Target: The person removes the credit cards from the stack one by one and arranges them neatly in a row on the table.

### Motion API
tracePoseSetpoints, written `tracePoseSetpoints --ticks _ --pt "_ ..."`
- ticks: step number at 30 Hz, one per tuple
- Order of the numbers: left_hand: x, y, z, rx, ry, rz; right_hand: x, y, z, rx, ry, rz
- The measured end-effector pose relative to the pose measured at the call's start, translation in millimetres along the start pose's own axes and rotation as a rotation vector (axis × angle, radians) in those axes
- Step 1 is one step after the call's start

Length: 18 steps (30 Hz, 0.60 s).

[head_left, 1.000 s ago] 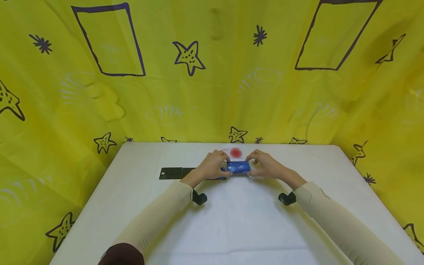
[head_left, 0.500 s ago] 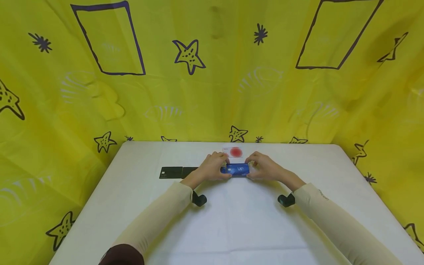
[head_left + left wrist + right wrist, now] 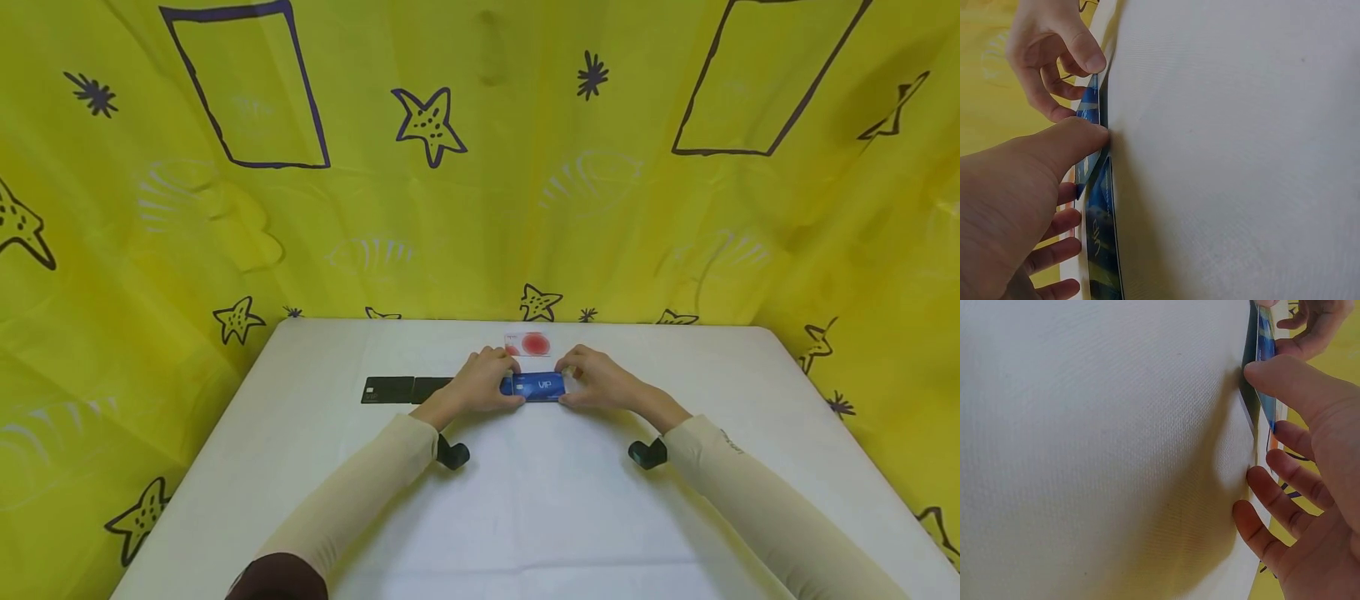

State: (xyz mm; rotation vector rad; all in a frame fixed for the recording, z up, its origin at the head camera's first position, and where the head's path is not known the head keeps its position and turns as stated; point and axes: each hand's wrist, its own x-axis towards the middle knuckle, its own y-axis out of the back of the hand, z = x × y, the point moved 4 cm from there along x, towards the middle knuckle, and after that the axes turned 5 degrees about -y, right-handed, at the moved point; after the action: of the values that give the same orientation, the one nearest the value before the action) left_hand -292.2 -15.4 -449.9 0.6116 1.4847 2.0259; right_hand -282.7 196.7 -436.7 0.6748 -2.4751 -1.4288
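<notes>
A blue card (image 3: 538, 387) marked "VIP" is held between both hands. The left hand (image 3: 483, 382) pinches its left end between thumb and forefinger. At its right end the right hand (image 3: 600, 380) does the same, thumb on the near edge and fingertips on the far edge. In the left wrist view a second blue card (image 3: 1100, 240) lies flat on the table, and the held card's corner overlaps it at a slant. A dark strip shows beneath the held card in the right wrist view. The left hand covers much of the second blue card in the head view.
Two black cards (image 3: 387, 390) lie edge to edge at the left of the row. Behind the hands lies a white card with a red circle (image 3: 535, 343). The white table (image 3: 570, 500) ends at a yellow patterned curtain (image 3: 480, 208).
Both hands have brought the held blue card slightly nearer to the person, level with the row. Their pinch on it has stayed. The other cards have not moved.
</notes>
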Motion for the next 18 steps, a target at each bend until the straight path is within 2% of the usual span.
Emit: tracePoseSetpoints --ticks 18 --pt "-3.9 -1.5 0.3 -0.015 0.029 -0.012 2.2 -1.8 1.3 -0.026 -0.018 -0.041"
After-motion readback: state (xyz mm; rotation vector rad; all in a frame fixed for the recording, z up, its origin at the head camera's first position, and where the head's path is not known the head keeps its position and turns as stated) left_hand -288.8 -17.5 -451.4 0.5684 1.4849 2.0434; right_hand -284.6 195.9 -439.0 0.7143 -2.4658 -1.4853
